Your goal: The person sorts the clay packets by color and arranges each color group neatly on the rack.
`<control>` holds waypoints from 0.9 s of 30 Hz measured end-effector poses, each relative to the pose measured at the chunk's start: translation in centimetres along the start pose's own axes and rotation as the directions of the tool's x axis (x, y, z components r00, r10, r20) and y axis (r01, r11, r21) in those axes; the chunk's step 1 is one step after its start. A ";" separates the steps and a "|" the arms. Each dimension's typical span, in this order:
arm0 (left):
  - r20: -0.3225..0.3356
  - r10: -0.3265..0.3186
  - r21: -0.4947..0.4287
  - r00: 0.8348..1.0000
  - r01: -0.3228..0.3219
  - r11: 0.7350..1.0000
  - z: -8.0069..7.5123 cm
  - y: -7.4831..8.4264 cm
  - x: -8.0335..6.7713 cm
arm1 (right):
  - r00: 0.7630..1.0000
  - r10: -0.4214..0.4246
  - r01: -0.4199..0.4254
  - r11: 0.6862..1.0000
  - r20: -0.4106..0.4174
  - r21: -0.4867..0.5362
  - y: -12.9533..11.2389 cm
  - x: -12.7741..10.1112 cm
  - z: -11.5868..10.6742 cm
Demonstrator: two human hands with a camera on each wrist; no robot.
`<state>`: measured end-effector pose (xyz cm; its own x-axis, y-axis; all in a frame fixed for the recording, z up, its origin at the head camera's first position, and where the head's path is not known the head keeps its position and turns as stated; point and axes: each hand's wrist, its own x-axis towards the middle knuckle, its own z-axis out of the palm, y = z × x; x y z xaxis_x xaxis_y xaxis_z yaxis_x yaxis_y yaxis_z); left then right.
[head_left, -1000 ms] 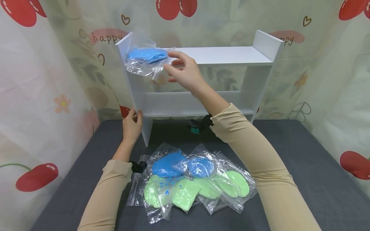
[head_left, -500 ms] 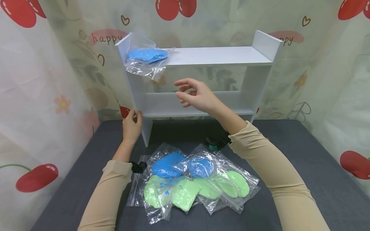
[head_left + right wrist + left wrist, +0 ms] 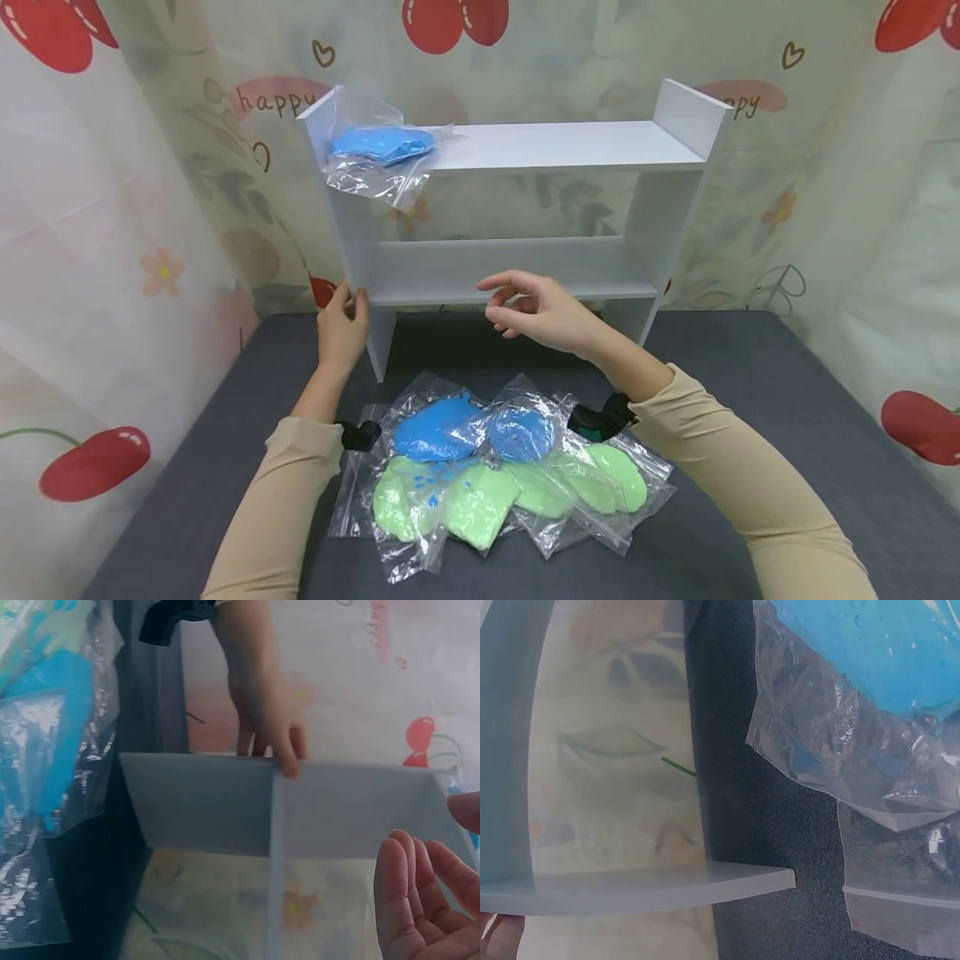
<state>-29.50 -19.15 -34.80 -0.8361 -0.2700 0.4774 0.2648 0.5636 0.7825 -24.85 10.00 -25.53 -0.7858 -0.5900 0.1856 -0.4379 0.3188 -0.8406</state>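
Observation:
My left hand (image 3: 342,332) grips the left side panel of a white two-tier shelf (image 3: 517,271), thumb on its front edge near the lower board. The right wrist view also shows this left hand (image 3: 268,712) with its thumb over the panel's edge. In front of the lower board, my right hand (image 3: 542,312) hangs in the air with loosely bent fingers and nothing between them. A clear zip bag of blue slime or clay (image 3: 384,144) lies at the left end of the top board, its edge hanging over the front.
On the dark table (image 3: 757,400), before the shelf, clear zip bags overlap in a pile. Some hold blue stuff (image 3: 437,427), others pale green (image 3: 480,504). Printed cloth (image 3: 150,208) hangs around the sides and back. A black wrist camera (image 3: 603,417) sits on the right wrist, above the pile.
My right hand has let go of the blue bag on the top board and come down and to the right. The left hand has stayed on the shelf.

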 end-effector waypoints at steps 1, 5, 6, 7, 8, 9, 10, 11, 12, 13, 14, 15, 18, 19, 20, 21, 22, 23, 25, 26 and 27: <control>0.000 -0.001 0.000 1.000 0.001 1.000 0.0 0.0 0.0 | 1.000 0.007 -0.007 1.000 0.007 0.009 0.4 -0.3 0.1; 0.005 -0.005 -0.003 1.000 0.005 1.000 -0.1 0.1 0.0 | 1.000 0.020 -0.020 1.000 0.021 0.020 1.8 -1.6 0.2; 0.006 -0.005 -0.003 1.000 0.005 1.000 -0.1 0.1 0.0 | 1.000 0.021 -0.021 1.000 0.023 0.018 2.1 -1.9 0.2; 0.006 -0.005 -0.003 1.000 0.005 1.000 -0.1 0.1 0.0 | 0.999 0.024 -0.024 1.000 0.024 0.018 2.5 -2.2 0.3; 0.007 -0.006 -0.003 1.000 0.006 1.000 -0.1 0.1 -0.1 | 0.999 0.026 -0.026 1.000 0.026 0.017 2.8 -2.4 0.3; 0.008 -0.006 -0.003 1.000 0.006 1.000 -0.1 0.2 -0.1 | 0.999 0.029 -0.030 0.999 0.029 0.016 3.1 -2.7 0.4; 0.008 -0.006 -0.002 1.000 0.006 1.000 -0.1 0.2 -0.1 | 0.999 0.034 -0.035 0.999 0.033 0.015 3.5 -2.9 0.4; 0.008 -0.005 -0.001 1.000 0.005 1.000 -0.1 0.2 -0.1 | 0.998 0.040 -0.040 0.999 0.039 0.012 3.9 -3.2 0.5; 0.008 -0.003 -0.003 1.000 0.003 1.000 -0.1 0.2 -0.1 | 0.998 0.046 -0.047 0.999 0.046 0.007 4.2 -3.4 0.5; 0.008 -0.002 -0.002 1.000 0.002 1.000 -0.1 0.2 -0.1 | 0.997 0.052 -0.052 0.999 0.054 0.004 4.7 -3.6 0.6; 0.009 0.000 -0.002 1.000 0.000 1.000 -0.2 0.2 -0.1 | 0.996 0.055 -0.056 0.998 0.063 0.001 5.1 -3.8 0.7; 0.009 0.002 -0.002 1.000 -0.002 1.000 -0.2 0.2 -0.2 | 0.996 0.057 -0.057 0.998 0.072 -0.004 5.5 -4.1 0.8; 0.009 0.007 -0.004 1.000 -0.007 1.000 -0.1 0.1 -0.2 | 0.994 0.062 -0.061 0.998 0.095 -0.014 6.7 -4.7 1.0; 0.009 0.009 -0.003 1.000 -0.009 1.000 -0.1 0.1 -0.2 | 0.993 0.063 -0.062 0.998 0.101 -0.013 7.2 -4.9 1.1; 0.009 0.011 -0.002 1.000 -0.011 1.000 -0.1 0.1 -0.2 | 0.992 0.068 -0.067 0.998 0.105 -0.011 7.5 -5.1 1.1; 0.008 0.012 -0.004 1.000 -0.012 1.000 -0.1 0.1 -0.2 | 0.992 0.071 -0.070 0.997 0.107 -0.016 7.9 -5.3 1.2; 0.006 0.015 -0.003 1.000 -0.014 1.000 -0.1 0.1 -0.2 | 0.991 0.075 -0.074 0.997 0.108 -0.017 8.3 -5.4 1.3; 0.005 0.016 -0.003 1.000 -0.016 1.000 -0.1 0.1 -0.2 | 0.991 0.080 -0.078 0.997 0.111 -0.019 8.7 -5.6 1.4; 0.002 0.018 -0.005 1.000 -0.018 1.000 -0.1 0.1 -0.1 | 0.989 0.091 -0.088 0.996 0.118 -0.025 9.3 -5.8 1.5; 0.001 0.017 -0.006 1.000 -0.017 1.000 -0.1 0.1 -0.1 | 0.988 0.098 -0.095 0.995 0.123 -0.033 9.5 -6.0 1.6; -0.001 0.016 -0.007 1.000 -0.016 1.000 -0.1 0.1 -0.2 | 0.986 0.101 -0.097 0.994 0.130 -0.042 9.8 -6.1 1.7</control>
<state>-29.29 -19.16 -34.77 -0.8315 -0.2615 0.4901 0.2814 0.5623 0.7775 -23.63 15.46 -35.73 -0.7629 -0.6457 0.0319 -0.3779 0.4053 -0.8324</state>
